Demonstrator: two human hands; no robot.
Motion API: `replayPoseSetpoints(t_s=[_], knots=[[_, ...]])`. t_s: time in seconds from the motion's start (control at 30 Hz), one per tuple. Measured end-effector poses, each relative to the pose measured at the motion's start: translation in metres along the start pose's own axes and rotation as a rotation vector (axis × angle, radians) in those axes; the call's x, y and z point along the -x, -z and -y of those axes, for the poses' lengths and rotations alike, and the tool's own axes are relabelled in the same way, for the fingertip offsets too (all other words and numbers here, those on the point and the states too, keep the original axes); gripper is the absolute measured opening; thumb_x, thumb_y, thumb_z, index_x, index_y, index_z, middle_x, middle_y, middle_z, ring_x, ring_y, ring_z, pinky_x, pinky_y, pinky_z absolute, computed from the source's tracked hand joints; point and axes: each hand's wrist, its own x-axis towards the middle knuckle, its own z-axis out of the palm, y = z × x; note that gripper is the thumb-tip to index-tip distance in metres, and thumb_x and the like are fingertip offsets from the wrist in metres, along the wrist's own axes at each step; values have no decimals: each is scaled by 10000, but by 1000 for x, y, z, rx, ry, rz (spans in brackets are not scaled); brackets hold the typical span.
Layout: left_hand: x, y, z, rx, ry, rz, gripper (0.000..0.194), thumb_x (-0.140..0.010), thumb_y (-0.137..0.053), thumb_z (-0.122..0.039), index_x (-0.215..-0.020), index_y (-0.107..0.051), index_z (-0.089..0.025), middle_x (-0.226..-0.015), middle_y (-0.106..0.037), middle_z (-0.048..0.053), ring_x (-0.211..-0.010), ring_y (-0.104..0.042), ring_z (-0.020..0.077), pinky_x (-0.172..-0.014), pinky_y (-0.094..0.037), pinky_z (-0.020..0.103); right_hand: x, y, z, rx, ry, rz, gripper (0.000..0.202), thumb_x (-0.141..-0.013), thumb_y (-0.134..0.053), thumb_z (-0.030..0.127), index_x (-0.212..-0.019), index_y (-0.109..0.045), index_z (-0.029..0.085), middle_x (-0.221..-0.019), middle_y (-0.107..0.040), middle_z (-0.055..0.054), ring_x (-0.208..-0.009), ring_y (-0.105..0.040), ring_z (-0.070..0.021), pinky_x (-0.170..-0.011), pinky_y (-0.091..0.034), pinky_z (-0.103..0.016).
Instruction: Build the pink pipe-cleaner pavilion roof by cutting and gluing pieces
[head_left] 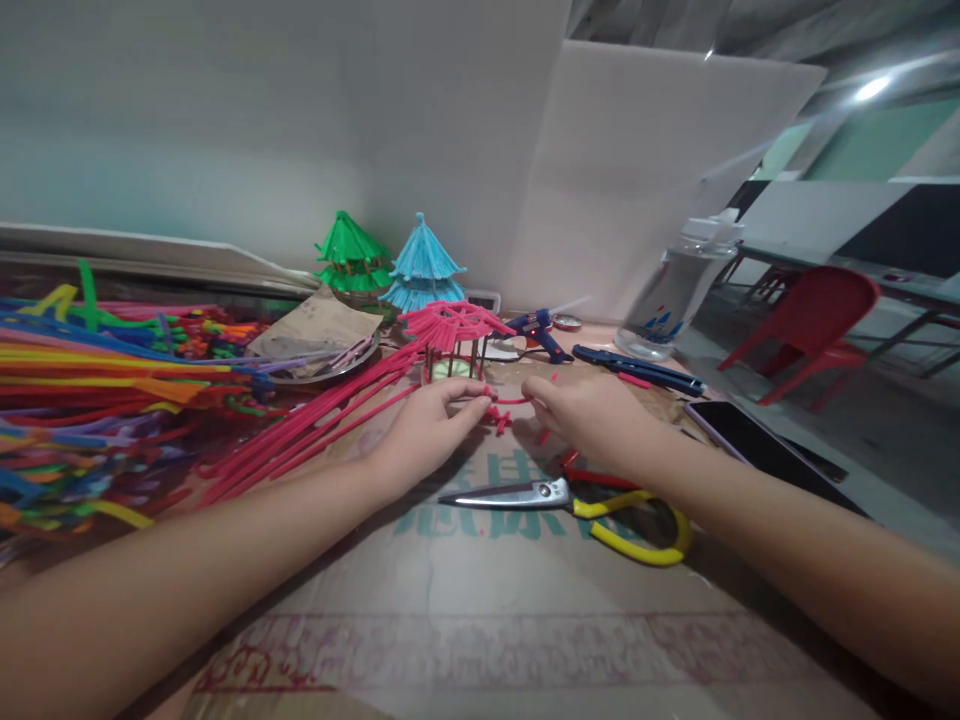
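Observation:
A short pink pipe cleaner (512,401) stretches between my two hands above the cardboard. My left hand (442,425) pinches its left end between thumb and fingers. The right end is in the closed fingers of my right hand (577,415). Small cut pink pieces (501,422) lie just below and around them. Right behind my left hand stands a little pavilion with a pink roof (456,325) on thin brown posts. Long pink pipe cleaners (300,430) lie left of it, partly behind my left forearm.
Scissors (551,495) with yellow and red handles lie in front of my hands. Green (349,250) and blue (424,255) pavilions stand behind. Rightward are a glue gun (541,335), utility knife (637,370), phone (765,450) and clear water bottle (671,290). Bundled coloured pipe cleaners (112,380) fill the left.

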Motion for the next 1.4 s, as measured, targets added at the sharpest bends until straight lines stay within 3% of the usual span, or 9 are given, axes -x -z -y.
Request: replayPoseSetpoints(t_s=[0.2,0.33,0.43,0.53,0.67,0.8,0.9,1.17,1.4], knots=[[3,-2,2,-64,-9,124,233,-891,-589,-324,-980,-718,-152,-961,-765,67,-871,-711,191,-761,-539,271,13,12,5,-21,40,-113,196,-937,-434,213,-885,-614,155,-715,-640,-97,-669,-550,-199,-574,-266,-304],[4,-3,3,-132,-35,183,219,-879,-600,-308,-976,-735,-165,-977,-767,51,-890,-708,190,-787,-530,264,17,12,6,-218,31,-209,204,-949,-446,230,-966,-634,153,-821,-683,-114,-775,-614,-220,-641,-374,-304],[3,-2,4,-72,-21,203,241,-884,-589,-325,-972,-726,-147,-987,-761,70,-914,-705,197,-812,-532,271,17,10,15,-593,-107,-294,163,-941,-504,253,-1060,-600,198,-950,-702,-88,-857,-661,-211,-670,-459,-291],[1,-3,7,6,-12,195,246,-885,-584,-340,-937,-710,-136,-949,-755,78,-873,-701,191,-783,-529,273,14,3,29,-1108,-309,-347,181,-903,-601,331,-1024,-532,217,-1009,-684,-68,-873,-680,-195,-634,-519,-269],[0,-3,8,67,-12,208,238,-876,-592,-340,-911,-707,-135,-905,-751,75,-828,-691,177,-744,-519,261,9,-11,38,-1498,-355,-244,251,-884,-617,338,-1085,-530,215,-1002,-669,-49,-869,-679,-180,-717,-568,-311],[1,-3,5,3,-10,270,247,-864,-591,-350,-886,-722,-141,-884,-751,61,-808,-681,173,-712,-504,248,7,-11,38,-1483,-356,-108,153,-866,-610,339,-923,-631,198,-867,-682,-18,-777,-671,-165,-719,-557,-306],[1,-3,3,-58,-9,324,286,-874,-558,-369,-894,-731,-143,-871,-749,56,-781,-668,172,-677,-487,244,6,-10,38,-1554,-411,-62,181,-836,-628,382,-838,-605,202,-752,-662,7,-684,-657,-158,-638,-542,-287],[2,-1,-2,-140,-30,291,277,-864,-559,-347,-772,-719,-141,-706,-687,17,-664,-600,138,-600,-430,220,4,-14,35,-1651,-473,-92,287,-782,-688,446,-772,-557,191,-681,-590,37,-604,-590,-109,-583,-487,-235],[0,-2,1,-79,-10,328,198,-837,-605,-295,-822,-745,-157,-832,-751,36,-770,-662,159,-703,-498,238,5,-11,35,-1614,-465,-42,292,-812,-661,465,-784,-539,201,-669,-622,36,-550,-584,-110,-512,-465,-227]])
